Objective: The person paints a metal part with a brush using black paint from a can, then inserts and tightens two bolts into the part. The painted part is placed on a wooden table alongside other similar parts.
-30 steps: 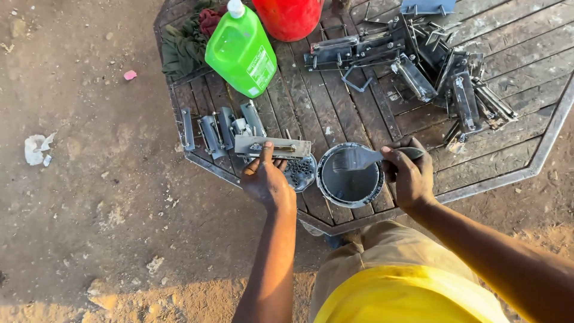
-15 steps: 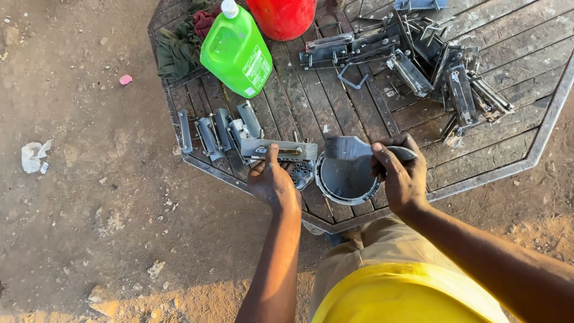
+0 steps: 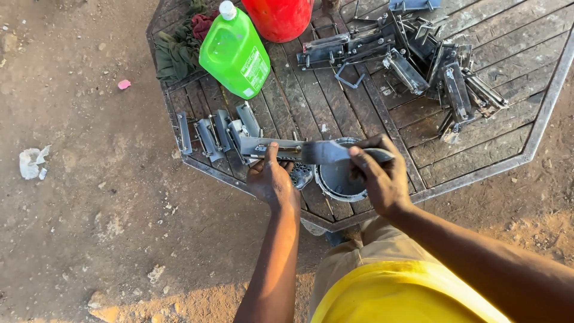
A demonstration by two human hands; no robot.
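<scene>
**Brushing a metal bracket over the small pot**

In the frame centre, the left hand (image 3: 272, 179) grasps a grey metal bracket (image 3: 269, 146); the right hand (image 3: 382, 179) grips a paintbrush (image 3: 326, 152) touching it. Strokes should probably stay light, over the round pot (image 3: 341, 179). The slatted wooden worktop (image 3: 478, 149) stands on dusty ground (image 3: 89, 209).

One green plastic jug (image 3: 234, 52) and one red container (image 3: 281, 16) stood on the surface (image 3: 526, 157). There was one paintbrush (image 3: 326, 152), one round tin (image 3: 338, 179) and one bundle of dark rags (image 3: 178, 49). About five small grey metal brackets (image 3: 215, 134) lay in a row; the heaped dark metal parts (image 3: 418, 57) were too tangled to count.
</scene>
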